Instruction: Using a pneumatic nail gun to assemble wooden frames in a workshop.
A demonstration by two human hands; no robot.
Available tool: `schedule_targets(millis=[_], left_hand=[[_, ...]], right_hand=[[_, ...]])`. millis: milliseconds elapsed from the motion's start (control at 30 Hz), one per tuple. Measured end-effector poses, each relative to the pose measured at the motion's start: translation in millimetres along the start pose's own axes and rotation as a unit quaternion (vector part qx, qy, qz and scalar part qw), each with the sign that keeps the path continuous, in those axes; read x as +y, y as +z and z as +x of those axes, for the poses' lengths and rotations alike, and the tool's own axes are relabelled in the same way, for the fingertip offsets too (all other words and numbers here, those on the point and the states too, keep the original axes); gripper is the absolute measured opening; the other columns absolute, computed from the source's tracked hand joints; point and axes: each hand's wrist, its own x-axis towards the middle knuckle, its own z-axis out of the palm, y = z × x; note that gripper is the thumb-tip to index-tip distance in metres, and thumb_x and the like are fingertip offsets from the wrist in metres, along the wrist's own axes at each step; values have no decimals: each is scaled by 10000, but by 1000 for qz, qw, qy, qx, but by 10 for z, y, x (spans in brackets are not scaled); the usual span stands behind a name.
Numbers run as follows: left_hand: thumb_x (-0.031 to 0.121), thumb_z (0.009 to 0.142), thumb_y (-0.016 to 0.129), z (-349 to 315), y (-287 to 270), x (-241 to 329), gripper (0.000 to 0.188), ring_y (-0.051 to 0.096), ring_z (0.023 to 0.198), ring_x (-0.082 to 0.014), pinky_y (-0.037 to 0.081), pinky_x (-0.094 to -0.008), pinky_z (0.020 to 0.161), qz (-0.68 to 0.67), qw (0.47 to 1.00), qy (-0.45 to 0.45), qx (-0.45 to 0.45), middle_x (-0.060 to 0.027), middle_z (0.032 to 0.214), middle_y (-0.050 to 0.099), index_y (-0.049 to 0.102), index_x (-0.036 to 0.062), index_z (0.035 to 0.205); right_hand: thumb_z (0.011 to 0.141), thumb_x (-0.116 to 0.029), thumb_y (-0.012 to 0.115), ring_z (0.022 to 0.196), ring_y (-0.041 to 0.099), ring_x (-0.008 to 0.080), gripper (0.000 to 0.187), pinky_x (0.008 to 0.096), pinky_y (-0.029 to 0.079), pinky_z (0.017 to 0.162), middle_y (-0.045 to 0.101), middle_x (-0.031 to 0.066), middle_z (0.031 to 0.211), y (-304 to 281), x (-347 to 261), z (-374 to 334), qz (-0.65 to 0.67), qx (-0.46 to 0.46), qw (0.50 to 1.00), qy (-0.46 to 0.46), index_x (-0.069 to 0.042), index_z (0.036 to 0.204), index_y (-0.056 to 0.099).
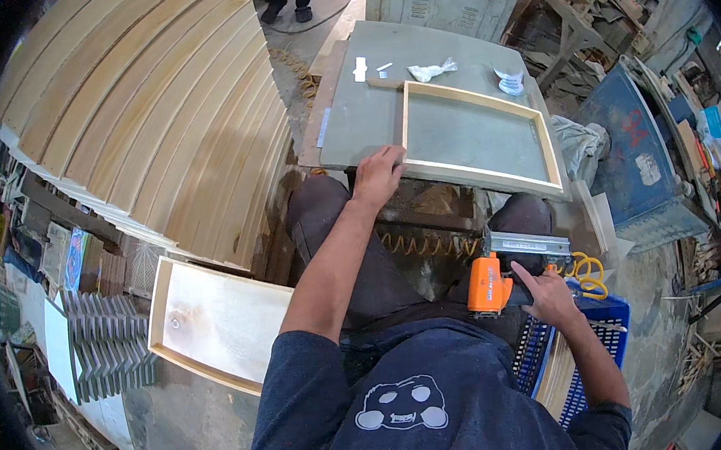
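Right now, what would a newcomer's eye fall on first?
Probably the orange power tool in the right hand, lower right of centre. Next, the bank of pale wooden boards at the upper left, then the wooden frame on the grey table, the left hand at its near left corner.

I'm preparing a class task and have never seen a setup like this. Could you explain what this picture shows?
There is no robot here: a person works with two bare hands. The single picture comes from a wide fisheye camera worn on the person's head, looking down, so straight edges bend toward the rim. A rectangular wooden frame lies on a grey-green table top, with a crumpled white bag beyond it. The left hand touches the frame's near left corner. The right hand holds an orange and grey tool that looks like a nail gun, close to a yellow coiled hose.
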Motion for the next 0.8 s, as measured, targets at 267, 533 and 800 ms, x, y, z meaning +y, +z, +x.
schedule_targets(millis=[267,533,800], left_hand=[[126,837,669,-16,118,-88,287,657,922,-334,514,-427,786,-82,994,-65,13,-149,959,690,587,74,1107],[111,844,668,-43,134,-34,248,687,918,-300,530,-382,794,-81,994,-75,27,-168,944,703,626,48,1081],[125,844,668,-42,136,-4,252,684,874,-317,523,-421,760,-73,993,-87,36,-150,922,708,581,69,1073]], right_hand=[[546,-173,852,793,630,292,1086,366,457,789,661,103,828,35,-35,-1,-2,-24,999,36,-83,1470,288],[546,-185,862,813,633,280,1121,353,446,816,658,95,832,43,-61,-8,-14,-58,996,61,-82,1482,253],[594,-209,851,789,632,258,1114,339,444,817,656,81,820,14,-81,-9,-24,-49,997,49,-77,1498,214]])
